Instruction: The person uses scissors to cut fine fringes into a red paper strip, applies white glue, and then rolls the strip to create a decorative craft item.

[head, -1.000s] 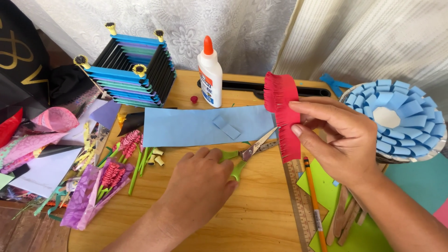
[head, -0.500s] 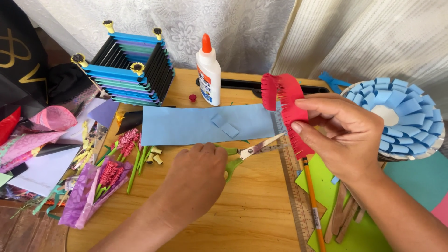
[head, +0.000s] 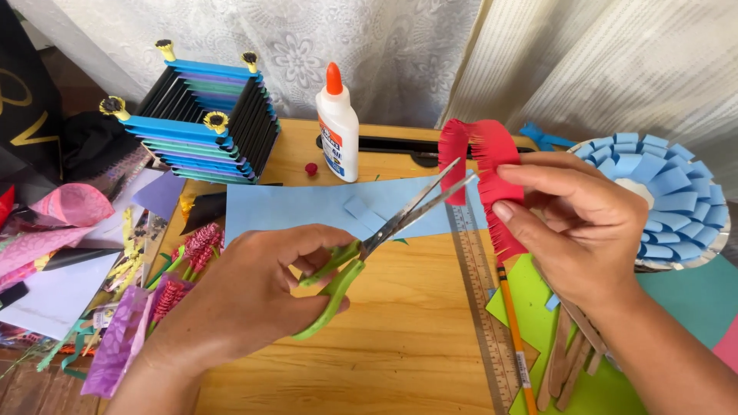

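Note:
My left hand (head: pixel 246 296) grips green-handled scissors (head: pixel 369 246), lifted off the wooden table (head: pixel 415 346), blades slightly apart and pointing up-right at a red fringed paper strip (head: pixel 488 165). My right hand (head: pixel 573 227) pinches that strip between thumb and fingers, so it loops over at the top and hangs down with its cut fringe facing left. The blade tips reach the strip's left edge. Beneath both lies a light blue paper sheet (head: pixel 307 207) with small blue squares on it.
A white glue bottle (head: pixel 338 123) with an orange cap stands behind. A blue and black paper box (head: pixel 196 115) sits back left, a blue paper rosette (head: pixel 676 200) at right. A metal ruler (head: pixel 480 300), pencil (head: pixel 513 330), green paper and wooden sticks lie right; paper flowers (head: pixel 188 261) left.
My left hand took the scissors up off the table and raised them toward the red strip. My right hand shifted the strip slightly right and up.

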